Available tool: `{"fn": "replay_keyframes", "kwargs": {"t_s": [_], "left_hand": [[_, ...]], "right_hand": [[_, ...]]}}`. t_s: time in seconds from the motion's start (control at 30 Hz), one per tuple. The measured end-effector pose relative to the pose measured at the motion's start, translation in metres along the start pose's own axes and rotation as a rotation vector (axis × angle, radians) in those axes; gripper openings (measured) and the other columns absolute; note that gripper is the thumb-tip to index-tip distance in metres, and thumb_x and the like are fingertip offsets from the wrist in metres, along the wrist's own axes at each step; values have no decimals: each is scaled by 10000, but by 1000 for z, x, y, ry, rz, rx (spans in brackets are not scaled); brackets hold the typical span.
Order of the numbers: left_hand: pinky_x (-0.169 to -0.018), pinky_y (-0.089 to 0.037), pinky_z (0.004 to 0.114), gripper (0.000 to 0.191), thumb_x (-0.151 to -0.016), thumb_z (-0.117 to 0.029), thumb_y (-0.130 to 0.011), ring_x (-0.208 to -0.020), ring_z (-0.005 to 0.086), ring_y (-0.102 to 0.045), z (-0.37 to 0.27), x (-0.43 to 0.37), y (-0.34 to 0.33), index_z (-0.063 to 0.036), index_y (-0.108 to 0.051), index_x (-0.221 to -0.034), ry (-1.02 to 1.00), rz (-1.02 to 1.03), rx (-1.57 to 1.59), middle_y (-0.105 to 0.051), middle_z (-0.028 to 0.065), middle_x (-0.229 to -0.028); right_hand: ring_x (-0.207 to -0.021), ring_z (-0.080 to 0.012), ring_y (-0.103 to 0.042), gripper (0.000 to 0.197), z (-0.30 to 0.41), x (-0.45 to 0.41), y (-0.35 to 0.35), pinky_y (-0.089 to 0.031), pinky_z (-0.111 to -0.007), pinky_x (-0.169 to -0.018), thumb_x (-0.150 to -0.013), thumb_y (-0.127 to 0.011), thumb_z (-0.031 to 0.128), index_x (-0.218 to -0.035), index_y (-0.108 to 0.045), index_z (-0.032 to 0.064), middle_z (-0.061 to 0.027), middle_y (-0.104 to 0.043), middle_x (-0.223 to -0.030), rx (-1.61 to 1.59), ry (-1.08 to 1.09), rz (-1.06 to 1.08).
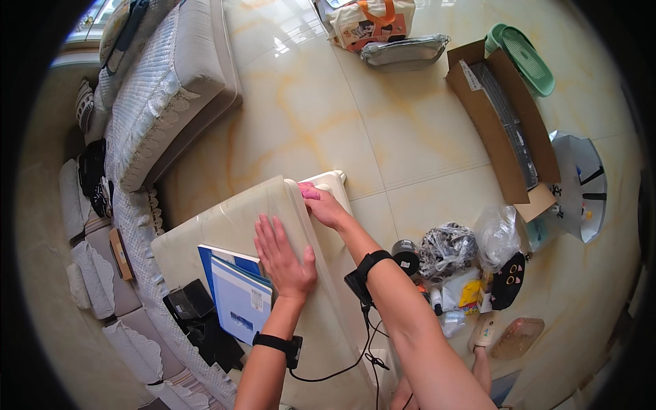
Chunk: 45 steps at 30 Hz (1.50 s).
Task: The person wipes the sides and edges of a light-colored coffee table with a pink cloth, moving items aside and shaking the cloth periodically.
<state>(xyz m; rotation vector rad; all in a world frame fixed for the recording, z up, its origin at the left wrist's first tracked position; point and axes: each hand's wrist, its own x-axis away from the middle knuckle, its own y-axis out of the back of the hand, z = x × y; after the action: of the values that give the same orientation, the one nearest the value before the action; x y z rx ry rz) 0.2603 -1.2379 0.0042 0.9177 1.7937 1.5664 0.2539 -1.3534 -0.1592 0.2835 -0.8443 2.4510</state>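
My left hand (285, 261) lies flat on the cream marble-look tabletop (238, 218), thumb spread away from the fingers and nothing held. Against the table's far side edge, my right hand (324, 206) grips a pink cloth (309, 191); most of it is hidden by the fingers and the edge. Beside my left hand, a stack of books and folders rests on the table, with a light blue booklet (238, 302) on top. A small black box (191, 300) sits left of the stack. Each wrist wears a black strap with a cabled device.
A sofa (197, 46) with quilted covers runs along the left. On the floor at right are an open cardboard box (479, 123), a green plastic basket (528, 61), a plastic-wrapped bundle (447, 251) and a black canister (405, 256). A tote bag (371, 25) stands farther back.
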Motion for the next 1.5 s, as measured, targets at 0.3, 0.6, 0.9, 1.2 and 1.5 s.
{"fn": "replay_keyframes", "kwargs": {"t_s": [0.3,0.6,0.9,1.2,1.5], "left_hand": [[-1179,-111,521,796,-858,-427,-482,-1470,400,-179,2,0,3,-15,-271,-1506,-5,-32,23,-224,236,-1574],[-1186,-126,494,743,-888,-390,-480,-1470,375,-200,0,-1,-7,-31,-287,-1509,-31,-75,6,-235,204,-1580],[-1185,-137,496,745,-856,-372,-516,-1468,370,-209,9,1,3,-39,-323,-1494,-13,-84,-14,-258,198,-1574],[-1186,-140,495,747,-840,-375,-540,-1463,369,-222,2,1,-6,-41,-347,-1480,-12,-99,22,-271,198,-1567],[-1184,-147,496,737,-856,-369,-552,-1465,359,-219,10,7,-6,-60,-340,-1490,-1,-99,-17,-266,181,-1574]], "right_hand": [[-1400,-212,-363,416,30,24,-9,-289,-287,-1136,-958,-492,98,-1369,-542,55,-91,-490,-1458,-209,-92,55],[-1475,-260,-224,605,-48,85,-13,-199,-318,-1184,-952,-538,209,-1492,-331,30,-169,-268,-1578,73,42,-123],[-1482,-222,-197,567,-69,168,-35,-174,-319,-1191,-989,-461,133,-1511,-274,14,-123,-258,-1592,15,-127,-93],[-1460,-256,-265,508,-73,117,-20,-217,-316,-1178,-963,-496,196,-1424,-434,-9,-172,-334,-1548,3,-62,-263],[-1422,-226,-345,464,-56,168,-27,-300,-312,-1135,-955,-470,126,-1401,-471,-2,-128,-355,-1549,-281,-117,-16]]}}
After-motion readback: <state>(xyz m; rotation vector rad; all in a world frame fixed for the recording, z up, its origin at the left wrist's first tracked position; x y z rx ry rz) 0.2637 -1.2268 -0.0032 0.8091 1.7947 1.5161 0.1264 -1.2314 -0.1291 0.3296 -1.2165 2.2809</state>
